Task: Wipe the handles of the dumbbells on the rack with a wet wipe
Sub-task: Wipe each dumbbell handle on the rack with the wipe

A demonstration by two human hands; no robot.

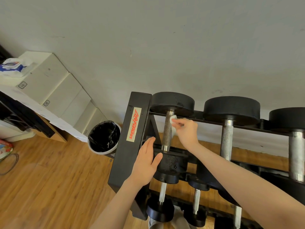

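The right hand [186, 131] pinched the wipe [173, 120] against the top-left dumbbell's handle [168, 129] on the rack [130, 138]; the left hand [145, 161] lay flat, fingers straight, on that dumbbell's near head. The small wad might slip off, missing the handle's underside

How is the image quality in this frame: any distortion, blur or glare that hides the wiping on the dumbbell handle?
Head view: wide-angle lens tilts and bends the rack and wall; lighting even and soft, no hard shadows; mild shine on the handle; right hand and wipe slightly soft, still readable; left hand sharp.
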